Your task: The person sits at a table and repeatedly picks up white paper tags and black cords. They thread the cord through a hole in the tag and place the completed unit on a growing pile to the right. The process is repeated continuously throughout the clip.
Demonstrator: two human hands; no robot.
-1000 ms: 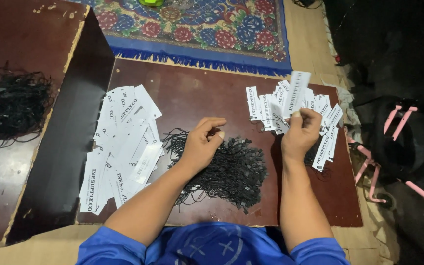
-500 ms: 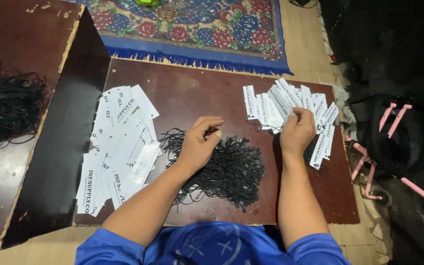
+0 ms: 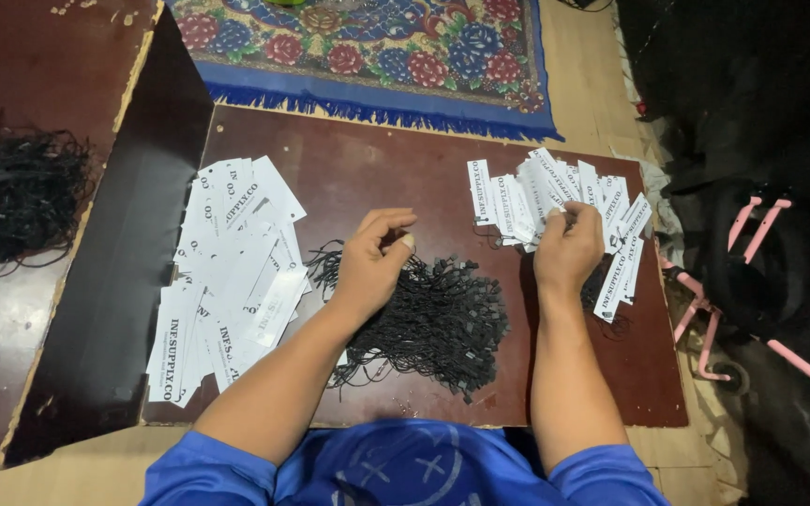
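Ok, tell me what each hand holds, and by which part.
Right hand pinches the near end of a white tag. Left hand is pinched over the black string pile; whether it holds a strand cannot be told.

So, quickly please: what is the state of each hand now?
Left hand: fingers pinched over the pile of black strings.
Right hand: closed on a white paper tag.

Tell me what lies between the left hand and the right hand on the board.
Head view: between the left hand and right hand lies the black string pile, its upper edge, and bare brown board above it.
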